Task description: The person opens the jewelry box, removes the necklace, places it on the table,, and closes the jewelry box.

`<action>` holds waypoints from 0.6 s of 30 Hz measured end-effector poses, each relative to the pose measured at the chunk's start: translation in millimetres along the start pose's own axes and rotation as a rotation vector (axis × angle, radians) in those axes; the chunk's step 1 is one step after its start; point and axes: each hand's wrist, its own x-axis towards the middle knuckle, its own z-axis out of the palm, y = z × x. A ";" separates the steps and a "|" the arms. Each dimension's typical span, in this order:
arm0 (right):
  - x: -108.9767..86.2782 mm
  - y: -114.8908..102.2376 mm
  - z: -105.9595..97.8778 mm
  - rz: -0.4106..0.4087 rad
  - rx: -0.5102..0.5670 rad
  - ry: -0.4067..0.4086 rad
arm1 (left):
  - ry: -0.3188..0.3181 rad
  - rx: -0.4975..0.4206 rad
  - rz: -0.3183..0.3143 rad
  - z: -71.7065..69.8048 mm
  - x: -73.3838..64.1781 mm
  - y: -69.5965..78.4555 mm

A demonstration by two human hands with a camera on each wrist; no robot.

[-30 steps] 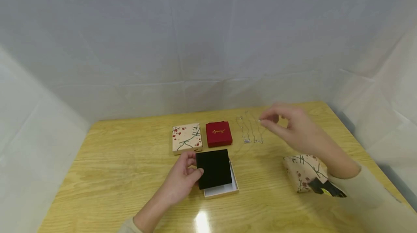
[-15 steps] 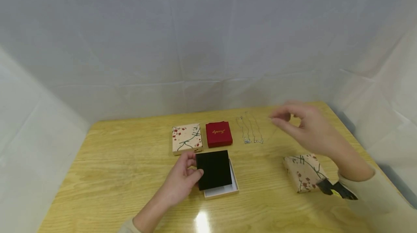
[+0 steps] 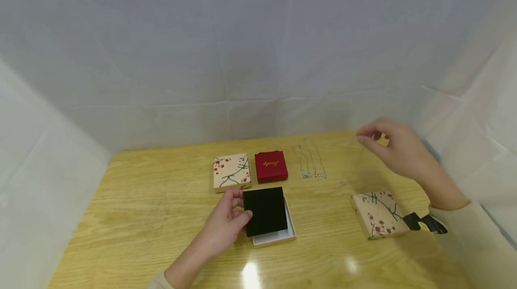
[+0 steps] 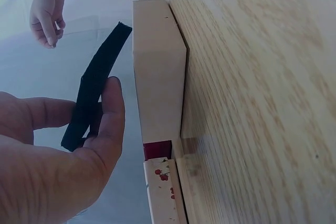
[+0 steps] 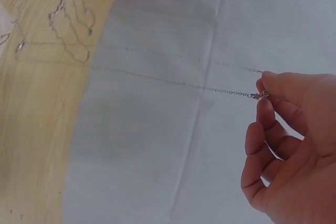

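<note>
My left hand pinches a square black pad by its left edge. The pad is tilted over an open white-lined box base, hiding most of its inside. In the left wrist view the pad shows edge-on between thumb and fingers, beside the pale box side. Up at the right, my right hand pinches a fine silver necklace at its clasp end. The chain hangs down in two strands with a small pendant at the bottom. Two more necklaces lie side by side on the table.
A flowered cream box and a red box with gold lettering stand at the back. Another flowered box piece sits at the right, below my right forearm. A white cloth rises behind the wooden table.
My right hand has moved right and slightly up, carrying the necklace away from the two lying on the table. My left hand and the black pad have stayed nearly still.
</note>
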 end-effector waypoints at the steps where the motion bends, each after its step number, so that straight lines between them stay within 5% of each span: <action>1: 1.2 3.2 0.8 -0.001 -0.001 0.002 | 0.000 0.000 0.000 0.3 -0.1 0.1; 18: 32.8 33.4 19.3 0.228 0.046 -0.171 | 0.006 0.014 -0.020 -1.0 0.3 -1.5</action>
